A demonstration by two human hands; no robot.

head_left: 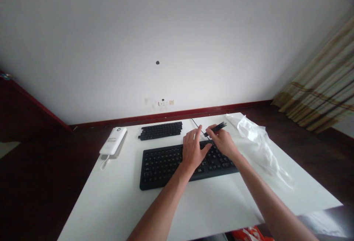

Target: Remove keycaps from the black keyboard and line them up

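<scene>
A black keyboard (pixel 163 165) lies in the middle of the white table (pixel 116 200). My left hand (pixel 193 150) rests on the keyboard's upper right part, fingers stretched forward and slightly apart. My right hand (pixel 223 141) is just to its right, above the keyboard's far right end, pinching a slim black tool (pixel 217 127) that points up and to the right. A thin black cable (pixel 197 125) runs from the hands toward the table's far edge. Whether the tool touches a key is hidden by the fingers.
A second black strip of keys (pixel 160 130) lies behind the keyboard. A white power bank (pixel 113 141) with a short cord sits at the back left. Crumpled clear plastic (pixel 261 143) lies on the right. Dark floor surrounds the table; a curtain (pixel 323 93) hangs at right.
</scene>
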